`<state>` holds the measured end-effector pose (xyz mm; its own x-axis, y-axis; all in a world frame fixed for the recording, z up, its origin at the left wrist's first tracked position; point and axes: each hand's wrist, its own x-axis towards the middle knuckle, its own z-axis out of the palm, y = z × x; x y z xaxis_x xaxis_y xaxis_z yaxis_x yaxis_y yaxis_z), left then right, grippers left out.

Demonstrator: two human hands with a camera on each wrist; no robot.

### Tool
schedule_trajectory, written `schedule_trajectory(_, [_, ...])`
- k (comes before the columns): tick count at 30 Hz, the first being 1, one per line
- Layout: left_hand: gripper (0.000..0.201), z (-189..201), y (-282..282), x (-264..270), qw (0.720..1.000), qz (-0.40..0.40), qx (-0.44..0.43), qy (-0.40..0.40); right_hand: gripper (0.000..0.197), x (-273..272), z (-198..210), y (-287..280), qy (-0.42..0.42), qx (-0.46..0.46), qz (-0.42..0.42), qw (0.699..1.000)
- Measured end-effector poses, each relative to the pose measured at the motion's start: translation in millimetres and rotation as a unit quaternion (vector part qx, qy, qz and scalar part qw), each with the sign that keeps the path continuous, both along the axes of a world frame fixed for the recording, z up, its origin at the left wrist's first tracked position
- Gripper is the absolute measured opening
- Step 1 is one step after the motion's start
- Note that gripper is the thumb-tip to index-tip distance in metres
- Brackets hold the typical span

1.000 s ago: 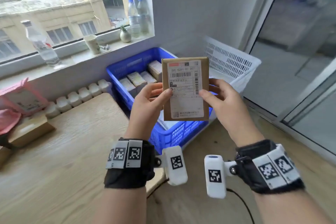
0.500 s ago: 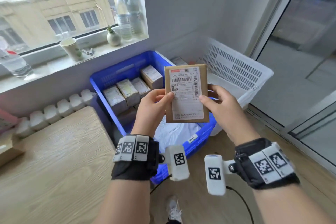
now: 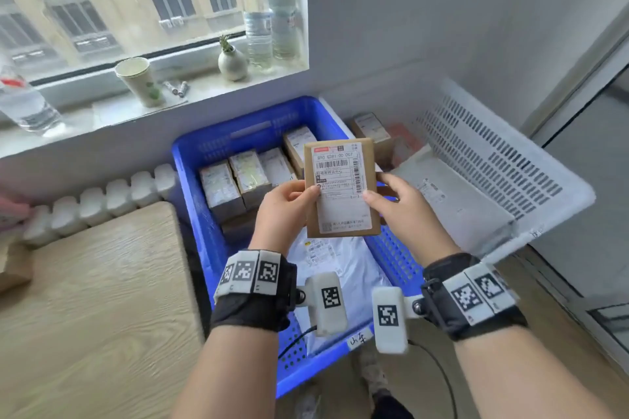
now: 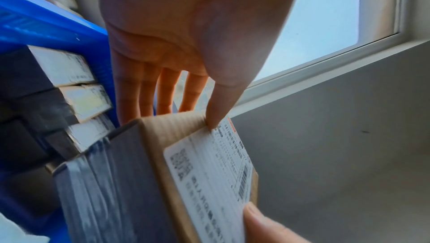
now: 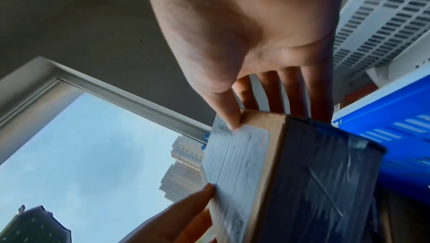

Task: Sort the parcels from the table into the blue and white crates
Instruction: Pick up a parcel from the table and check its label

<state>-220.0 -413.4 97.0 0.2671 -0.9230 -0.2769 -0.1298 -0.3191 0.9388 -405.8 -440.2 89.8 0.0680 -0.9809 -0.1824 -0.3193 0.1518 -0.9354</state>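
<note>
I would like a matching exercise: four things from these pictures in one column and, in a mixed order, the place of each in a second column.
1. brown parcel
2. paper cup
3. white mailer bag
4. grey flat parcel

A. in the white crate
B. on the windowsill
C. held in both hands, left hand and right hand
D. in the blue crate, near end

Pairs: 1-C, 2-B, 3-D, 4-A

Blue crate (image 3: 190, 160) — far end packed with boxes (image 3: 238, 177); open room over the white crate (image 3: 510, 160).
</note>
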Motion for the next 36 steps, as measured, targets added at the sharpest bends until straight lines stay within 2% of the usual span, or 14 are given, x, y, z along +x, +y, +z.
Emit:
schedule_trajectory(3, [0.011, -16.4, -12.1, 2.7, 0.998, 0.054, 0.023, -0.036, 0.034, 8.0, -20.9, -36.8, -0.004, 0.032, 0.067, 0.997])
schedule_trajectory(6, [0.010, -36.9, -15.4, 4.5, 0.991, 0.105, 0.063, -0.049, 0.039, 19.5, -45.1, -66.9, 0.010, 0.070, 0.142, 0.987])
schedule_trajectory(9, [0.020, -61.4, -13.8, 8.8, 0.982, 0.155, 0.106, -0.020, 0.041, 37.2, -67.3, -87.1, 0.029, 0.113, 0.205, 0.972])
schedule_trajectory(11, [0.013, -78.5, -9.4, 12.9, 0.973, 0.186, 0.138, -0.004, 0.041, 52.7, -85.8, -94.6, 0.055, 0.136, 0.244, 0.959])
schedule_trajectory(14, [0.053, -108.9, -3.2, 22.7, 0.954, 0.238, 0.181, -0.001, 0.052, 76.9, -124.8, -105.3, 0.097, 0.164, 0.294, 0.937])
schedule_trajectory(15, [0.053, -118.3, -1.7, 26.4, 0.950, 0.244, 0.195, -0.004, 0.054, 84.7, -139.6, -108.9, 0.107, 0.170, 0.311, 0.929])
schedule_trajectory(18, [0.028, -140.9, -3.0, 36.8, 0.938, 0.255, 0.234, -0.028, 0.046, 108.8, -164.1, -113.2, 0.132, 0.182, 0.353, 0.908])
schedule_trajectory(21, [0.028, -170.3, -3.8, 48.9, 0.928, 0.265, 0.255, -0.057, 0.036, 129.9, -192.2, -116.7, 0.145, 0.215, 0.379, 0.888])
schedule_trajectory(26, [0.040, -210.3, -5.7, 65.8, 0.924, 0.273, 0.263, -0.049, 0.033, 156.7, -238.6, -121.6, 0.156, 0.259, 0.391, 0.869])
schedule_trajectory(32, [0.062, -247.9, -3.7, 78.7, 0.924, 0.270, 0.272, 0.001, 0.022, 184.0, -281.1, -129.9, 0.148, 0.314, 0.390, 0.853])
schedule_trajectory(36, [0.060, -265.6, -6.0, 83.3, 0.922, 0.269, 0.279, 0.004, 0.022, 194.9, -297.6, -135.0, 0.156, 0.330, 0.396, 0.843])
